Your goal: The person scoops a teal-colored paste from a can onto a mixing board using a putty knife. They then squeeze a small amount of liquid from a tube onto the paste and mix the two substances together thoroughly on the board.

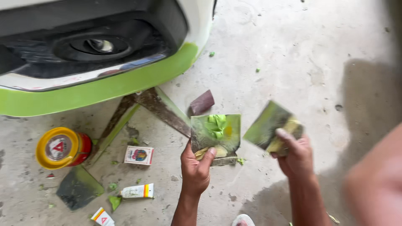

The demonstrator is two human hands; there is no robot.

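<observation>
Putty (216, 124) sits heaped on the board (216, 136) gripped by the left hand (195, 167) above the floor, and could slide off if tilted while the right hand (295, 155) clasps the scraper (268, 125).

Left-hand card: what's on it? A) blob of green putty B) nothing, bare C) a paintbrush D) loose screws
A: the flat card held in the left hand carries a folded lump of green putty near its top edge; the right hand holds a second smeared card.
</observation>
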